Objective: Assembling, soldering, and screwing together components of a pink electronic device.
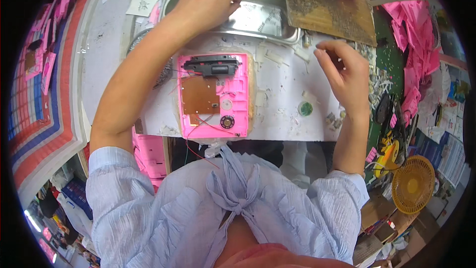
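My left hand point(212, 2) is stretched over a shallow metal tray point(258, 33), its fingers curled together; whatever they grip, if anything, is hidden. To the right, my right hand point(347, 77) hovers above the white tabletop, fingers loosely bent, thumb and forefinger tips close but apart, and nothing visible between them. Between my forearms lies a pink plastic housing point(240, 84), open side up. It contains a brown circuit board point(198, 97), a black module point(213, 65) along its far edge, a round black part point(227, 121) and thin wires. A red wire trails over the near edge.
Behind the right hand lies a stained brown board point(329, 12) covered in small bits. Small white parts and a green round piece point(305, 109) are scattered on the table point(277, 124). Pink parts point(414, 44) pile up at far right; a yellow basket point(413, 184) stands below.
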Available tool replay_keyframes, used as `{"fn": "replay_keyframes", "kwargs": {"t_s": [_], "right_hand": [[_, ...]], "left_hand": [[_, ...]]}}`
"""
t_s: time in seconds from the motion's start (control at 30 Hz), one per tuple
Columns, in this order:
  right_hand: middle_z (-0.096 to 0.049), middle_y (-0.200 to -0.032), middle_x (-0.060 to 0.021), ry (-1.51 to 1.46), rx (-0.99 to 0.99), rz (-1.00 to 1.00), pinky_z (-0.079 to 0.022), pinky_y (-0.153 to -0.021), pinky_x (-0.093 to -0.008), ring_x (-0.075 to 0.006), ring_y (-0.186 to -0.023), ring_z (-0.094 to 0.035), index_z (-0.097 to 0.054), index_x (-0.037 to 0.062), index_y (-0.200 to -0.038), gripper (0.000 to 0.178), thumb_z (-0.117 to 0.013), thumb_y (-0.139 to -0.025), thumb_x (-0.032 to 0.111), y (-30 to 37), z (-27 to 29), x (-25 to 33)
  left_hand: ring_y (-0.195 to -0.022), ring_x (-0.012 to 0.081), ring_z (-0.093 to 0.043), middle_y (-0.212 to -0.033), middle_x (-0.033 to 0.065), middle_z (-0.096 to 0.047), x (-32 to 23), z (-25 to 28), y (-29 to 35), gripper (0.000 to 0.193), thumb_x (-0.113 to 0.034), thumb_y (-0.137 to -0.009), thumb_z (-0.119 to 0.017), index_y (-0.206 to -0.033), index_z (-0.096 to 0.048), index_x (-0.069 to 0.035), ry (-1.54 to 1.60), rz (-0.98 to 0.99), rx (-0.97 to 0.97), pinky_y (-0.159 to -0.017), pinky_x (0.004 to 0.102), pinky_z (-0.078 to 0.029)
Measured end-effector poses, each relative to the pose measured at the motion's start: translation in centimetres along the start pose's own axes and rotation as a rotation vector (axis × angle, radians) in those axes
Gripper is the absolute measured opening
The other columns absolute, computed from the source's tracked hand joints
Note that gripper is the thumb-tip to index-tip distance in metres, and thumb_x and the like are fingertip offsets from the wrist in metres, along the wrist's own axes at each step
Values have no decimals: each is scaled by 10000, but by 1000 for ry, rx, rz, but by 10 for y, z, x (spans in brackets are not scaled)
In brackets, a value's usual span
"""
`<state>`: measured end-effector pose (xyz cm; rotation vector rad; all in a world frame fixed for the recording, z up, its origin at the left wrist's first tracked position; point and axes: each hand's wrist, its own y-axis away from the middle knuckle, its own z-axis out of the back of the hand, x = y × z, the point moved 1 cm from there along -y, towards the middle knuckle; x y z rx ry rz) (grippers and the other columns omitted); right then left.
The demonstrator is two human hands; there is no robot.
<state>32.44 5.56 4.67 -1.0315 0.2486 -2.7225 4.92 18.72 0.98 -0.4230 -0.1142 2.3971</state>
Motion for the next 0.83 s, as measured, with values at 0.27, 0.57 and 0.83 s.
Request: {"fn": "replay_keyframes", "kwargs": {"t_s": [0.27, 0.57, 0.83], "right_hand": [[-675, -772, -83, 43, -4, -280, -487, -586, -285, -184, -632, -625, -716, 30, -920, 122, -759, -851, 121, 90, 27, -21], [-636, -972, -105, 357, 49, 99, -523, -749, -405, -297, -931, -626, -692, 66, -1039, 225, -723, -850, 183, 27, -27, -39], [-621, -980, -97, 448, 140, 32, -546, -772, -415, -310, -995, -601, -670, 86, -968, 240, -751, -791, 226, 23, -32, -47]], "left_hand": [[-750, 194, -577, -863, 87, -641, -9, 48, 51, 129, -93, -927, -657, -969, -670, 29, 423, 105, -17, -705, 305, -468], [-740, 183, -583, -844, 87, -627, -31, 62, 68, 111, -73, -929, -659, -928, -650, 38, 389, 87, 36, -689, 294, -472], [-896, 308, -706, -1011, 178, -716, -18, 7, 17, 228, -213, -909, -667, -1008, -695, -10, -55, 117, 171, -779, 452, -528]]}}
